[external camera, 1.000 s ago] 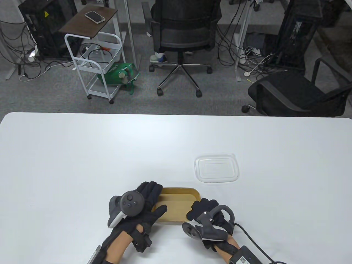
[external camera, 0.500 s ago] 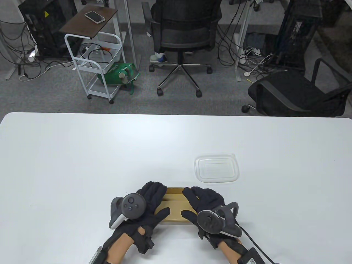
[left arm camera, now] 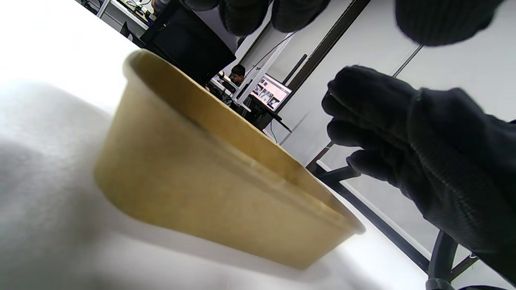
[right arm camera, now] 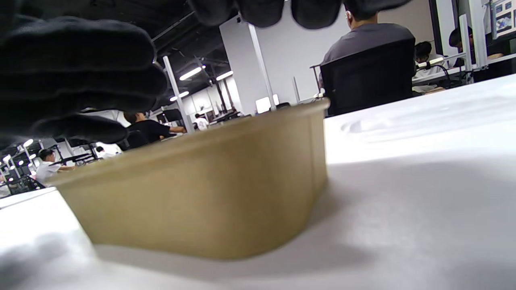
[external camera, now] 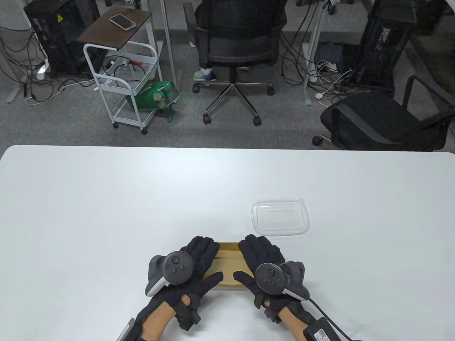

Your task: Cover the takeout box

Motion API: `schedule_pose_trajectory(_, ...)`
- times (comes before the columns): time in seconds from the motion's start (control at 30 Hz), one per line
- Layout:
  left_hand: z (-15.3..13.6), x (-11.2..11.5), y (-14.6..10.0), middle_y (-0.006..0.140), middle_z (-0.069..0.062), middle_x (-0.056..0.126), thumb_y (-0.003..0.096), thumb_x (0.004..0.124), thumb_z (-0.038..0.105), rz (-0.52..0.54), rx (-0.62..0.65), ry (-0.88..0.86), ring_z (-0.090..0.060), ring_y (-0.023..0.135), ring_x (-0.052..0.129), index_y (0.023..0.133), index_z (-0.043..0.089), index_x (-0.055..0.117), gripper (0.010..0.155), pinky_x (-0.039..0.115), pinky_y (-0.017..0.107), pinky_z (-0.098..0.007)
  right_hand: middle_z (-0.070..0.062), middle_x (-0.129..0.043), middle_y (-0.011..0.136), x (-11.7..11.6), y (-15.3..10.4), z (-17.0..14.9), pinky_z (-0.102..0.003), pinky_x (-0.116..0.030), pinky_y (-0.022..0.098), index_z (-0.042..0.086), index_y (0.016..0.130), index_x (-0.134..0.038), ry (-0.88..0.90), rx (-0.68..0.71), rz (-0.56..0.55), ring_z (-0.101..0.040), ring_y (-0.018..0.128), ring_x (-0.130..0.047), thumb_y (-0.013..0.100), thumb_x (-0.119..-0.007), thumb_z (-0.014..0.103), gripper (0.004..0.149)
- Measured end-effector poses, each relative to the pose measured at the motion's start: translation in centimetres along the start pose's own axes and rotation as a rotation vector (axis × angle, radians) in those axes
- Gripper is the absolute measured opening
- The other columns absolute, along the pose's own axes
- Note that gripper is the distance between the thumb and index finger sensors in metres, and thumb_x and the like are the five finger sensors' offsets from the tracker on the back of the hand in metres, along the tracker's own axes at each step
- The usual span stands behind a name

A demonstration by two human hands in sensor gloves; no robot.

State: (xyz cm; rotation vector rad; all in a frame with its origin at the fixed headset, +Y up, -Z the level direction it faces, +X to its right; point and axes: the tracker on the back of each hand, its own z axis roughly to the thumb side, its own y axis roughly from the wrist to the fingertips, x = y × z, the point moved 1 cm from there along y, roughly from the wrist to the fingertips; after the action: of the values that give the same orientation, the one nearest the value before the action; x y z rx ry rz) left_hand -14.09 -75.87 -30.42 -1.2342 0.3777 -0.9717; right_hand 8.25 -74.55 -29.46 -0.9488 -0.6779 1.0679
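Takeout box stands near front table edge, uncovered. Clear lid lies flat just beyond, to right, untouched. Left hand and right hand hover spread above box rim, fingers loose, grasping nothing. Judgement: steady box with left hand, send right hand to lid, lift by edge, align corners, press rim all around.

Takeout box mostly hidden under both hands, contact with box unclear, wrist backgrounds blurred
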Motion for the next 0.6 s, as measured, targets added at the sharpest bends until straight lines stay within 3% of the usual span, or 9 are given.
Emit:
schedule_pose_trajectory(0.3, -0.1, -0.1, 0.1, 0.119, -0.003, 0.033, 0.0361, 0.062, 0.067, 0.005, 0.0, -0.001, -0.035, 0.116, 0.023, 0.106, 0.03, 0.038, 0.083, 0.03, 0.076, -0.072, -0.009, -0.045, 0.115, 0.7, -0.3, 0.5, -0.067, -0.049, 0.066, 0.019, 0.105, -0.046, -0.024, 0.043, -0.038, -0.048, 0.101, -0.049, 0.042, -0.06, 0.062, 0.078)
schedule_pose_trajectory(0.6, -0.2, -0.6, -0.1, 0.119, -0.005, 0.034, 0.0361, 0.063, 0.066, 0.033, 0.004, 0.0, -0.036, 0.116, 0.024, 0.106, 0.029, 0.039, 0.083, 0.031, 0.076, -0.072, -0.008, -0.063, 0.109, 4.6, 0.0, -0.8, -0.064, -0.06, 0.062, 0.019, 0.1, -0.06, -0.067, 0.065, -0.16, -0.045, 0.094, -0.067, 0.041, -0.065, 0.058, 0.071)
